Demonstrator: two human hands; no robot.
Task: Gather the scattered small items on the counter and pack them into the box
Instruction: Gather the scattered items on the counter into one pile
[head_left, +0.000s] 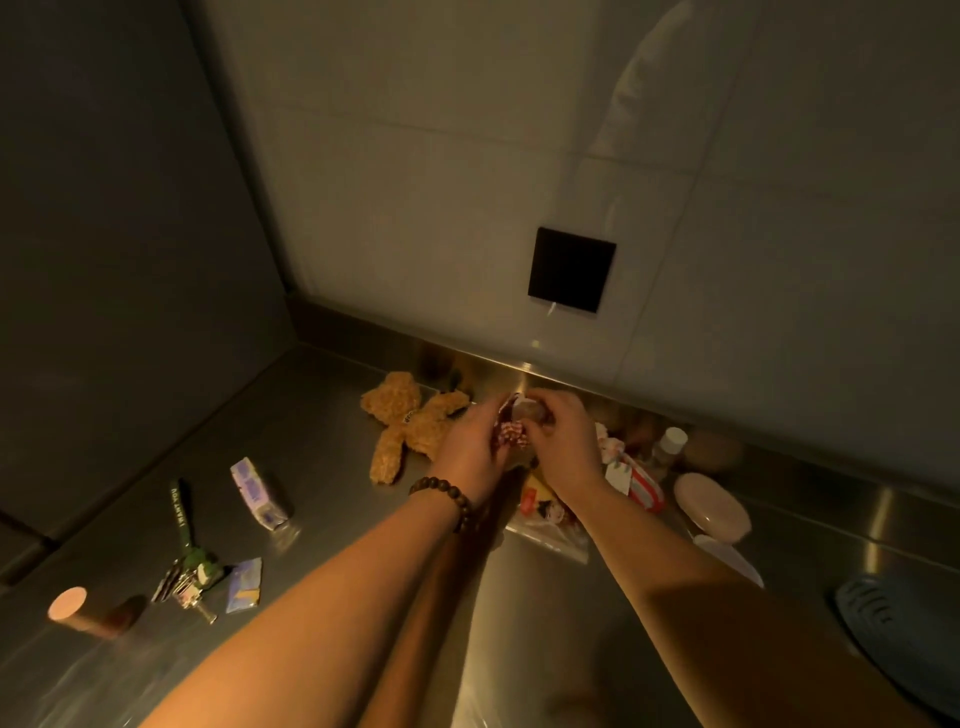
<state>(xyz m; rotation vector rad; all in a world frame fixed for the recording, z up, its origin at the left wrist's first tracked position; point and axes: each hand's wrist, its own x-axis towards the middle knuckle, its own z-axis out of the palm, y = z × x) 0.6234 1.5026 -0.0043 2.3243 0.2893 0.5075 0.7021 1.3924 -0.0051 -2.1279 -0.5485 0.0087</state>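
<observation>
Above the far tabletop (332, 415), close to the wall, both hands meet around a small red-and-white checked cloth piece (510, 435). The left hand (475, 447) pinches its lower frill and the right hand (563, 441) curls over its top, where something small and brownish shows; what that is I cannot tell. The cloth looks light, soft and floppy, so it should bunch rather than slip, and a gathered hold round its middle would likely serve best. A plush bear (410, 423) lies just left of the hands, also soft and easy to squeeze. At near left lie a keyring (187, 569), two small packets and a cylinder (70, 608); these look stiff and light. No box is clearly in view.
</observation>
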